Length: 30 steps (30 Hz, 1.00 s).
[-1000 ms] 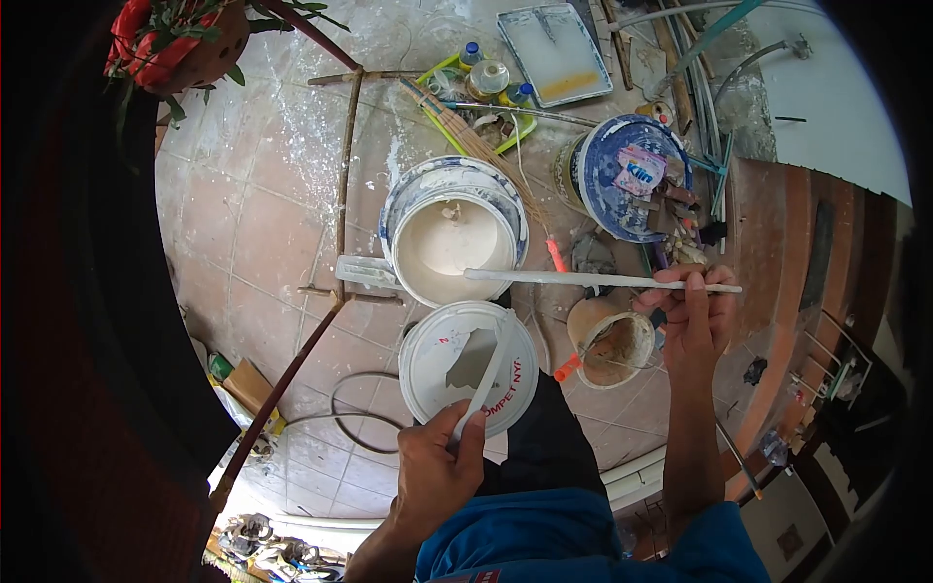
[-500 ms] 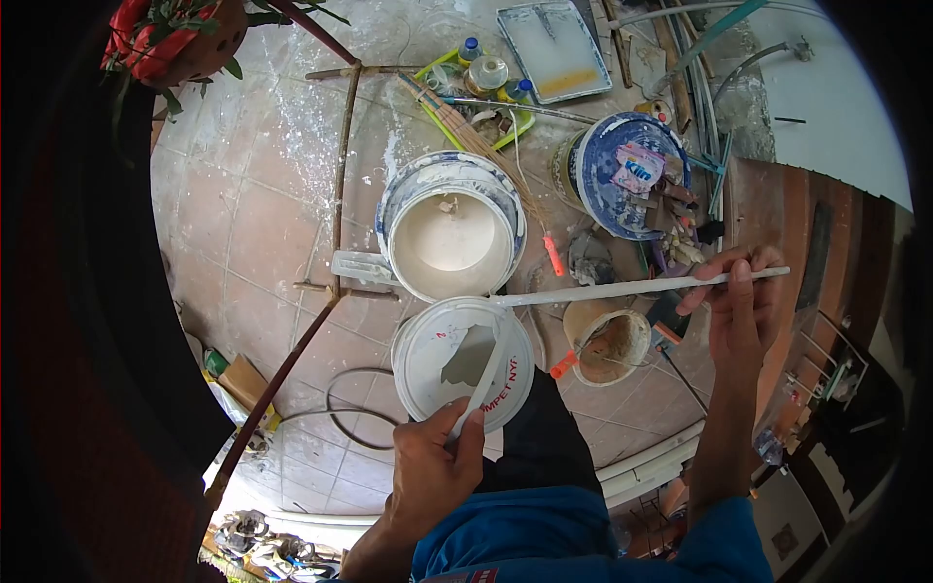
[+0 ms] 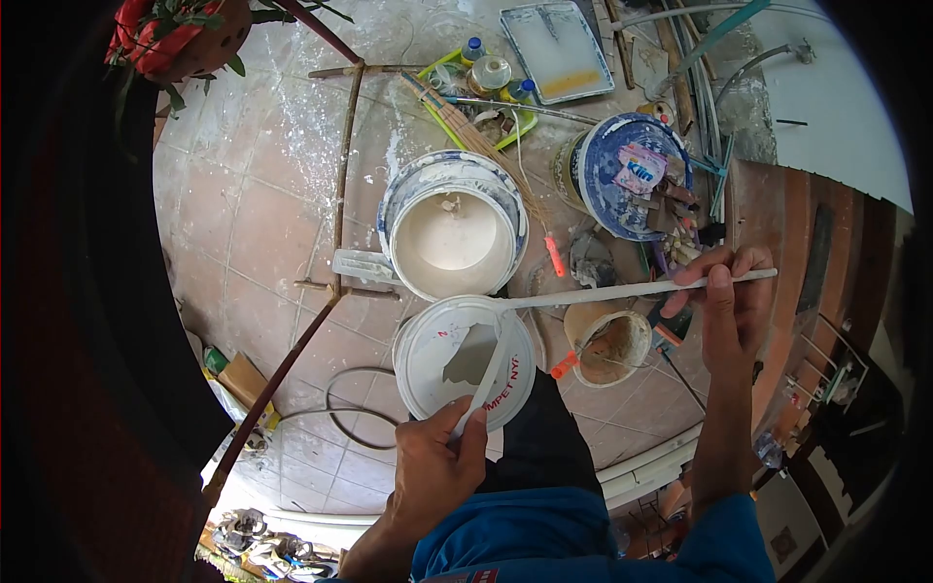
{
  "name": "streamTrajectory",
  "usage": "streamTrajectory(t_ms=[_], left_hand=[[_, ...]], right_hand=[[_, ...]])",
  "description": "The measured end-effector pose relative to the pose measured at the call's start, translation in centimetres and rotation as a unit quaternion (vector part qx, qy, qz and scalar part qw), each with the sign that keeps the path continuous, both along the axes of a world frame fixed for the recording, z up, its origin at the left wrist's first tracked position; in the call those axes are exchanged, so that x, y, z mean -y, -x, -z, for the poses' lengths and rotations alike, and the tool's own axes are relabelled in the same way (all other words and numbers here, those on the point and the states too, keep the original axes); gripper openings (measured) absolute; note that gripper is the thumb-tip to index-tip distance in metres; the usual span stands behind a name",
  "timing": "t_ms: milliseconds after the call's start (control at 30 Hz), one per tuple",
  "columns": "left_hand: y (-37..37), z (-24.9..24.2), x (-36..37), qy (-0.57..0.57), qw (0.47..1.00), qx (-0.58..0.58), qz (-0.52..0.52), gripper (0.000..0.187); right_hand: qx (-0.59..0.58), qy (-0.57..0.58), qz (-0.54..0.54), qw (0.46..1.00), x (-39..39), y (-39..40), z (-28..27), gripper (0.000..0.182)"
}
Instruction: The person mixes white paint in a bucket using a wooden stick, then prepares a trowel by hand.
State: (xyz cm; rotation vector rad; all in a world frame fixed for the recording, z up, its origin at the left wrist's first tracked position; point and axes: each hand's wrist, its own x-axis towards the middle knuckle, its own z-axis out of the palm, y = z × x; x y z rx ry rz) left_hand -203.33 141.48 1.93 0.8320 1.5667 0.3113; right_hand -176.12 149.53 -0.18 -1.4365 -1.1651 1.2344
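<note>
A long narrow white strip [image 3: 603, 291] runs from my right hand to the far edge of a round white lid [image 3: 418, 335]. There it meets a second length that slants back to my left hand. My left hand [image 3: 434, 464] is closed, thumb and fingers pinching the near length over the lid's front rim. My right hand [image 3: 724, 301] pinches the strip close to its outer end, which sticks out past the fingers. The lid bears red lettering and an irregular grey patch. Just beyond it, a white bucket [image 3: 455, 233] shows a pale creamy inside.
To the right stands a small tub [image 3: 627, 355] with brown residue. A blue-topped bucket [image 3: 622, 146] carries a Klin packet and tools. Farther back are a paint tray [image 3: 556, 53] and a green tray with bottles [image 3: 486, 73]. A metal frame [image 3: 337, 233] stands left on the tiles.
My right hand has shifted slightly left, and the strip's outer end has moved left with it. My left hand stays nearly in place, still holding the near length.
</note>
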Motion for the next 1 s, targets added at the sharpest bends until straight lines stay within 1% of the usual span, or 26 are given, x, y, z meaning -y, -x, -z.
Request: streamTrajectory(t_ms=[267, 433, 667, 733, 867, 1000], left_hand=[[-0.2, 0.1, 0.2, -0.011, 1.0, -0.002, -0.004, 0.02], [-0.3, 0.0, 0.0, 0.009, 1.0, -0.004, 0.005, 0.02], [-0.6, 0.1, 0.0, -0.017, 1.0, 0.011, 0.0, 0.02], [-0.5, -0.2, -0.3, -0.005, 1.0, 0.007, 0.01, 0.02], [-0.6, 0.1, 0.1, -0.016, 1.0, 0.016, 0.002, 0.021], [-0.7, 0.3, 0.4, -0.023, 0.999, 0.022, -0.004, 0.021]], right_hand=[[-0.013, -0.006, -0.007, 1.0, 0.0, 0.0, -0.1, 0.014], [-0.018, -0.022, -0.042, 0.999, -0.1, 0.4, 0.0, 0.016], [-0.015, -0.055, -0.077, 0.995, 0.3, 0.9, 0.9, 0.017], [-0.019, -0.058, -0.074, 0.995, 0.4, 0.7, 1.2, 0.017], [-0.03, -0.061, -0.064, 0.996, 0.5, 0.6, 2.0, 0.018], [-0.066, -0.045, -0.049, 0.996, 0.4, 0.8, 2.9, 0.017]])
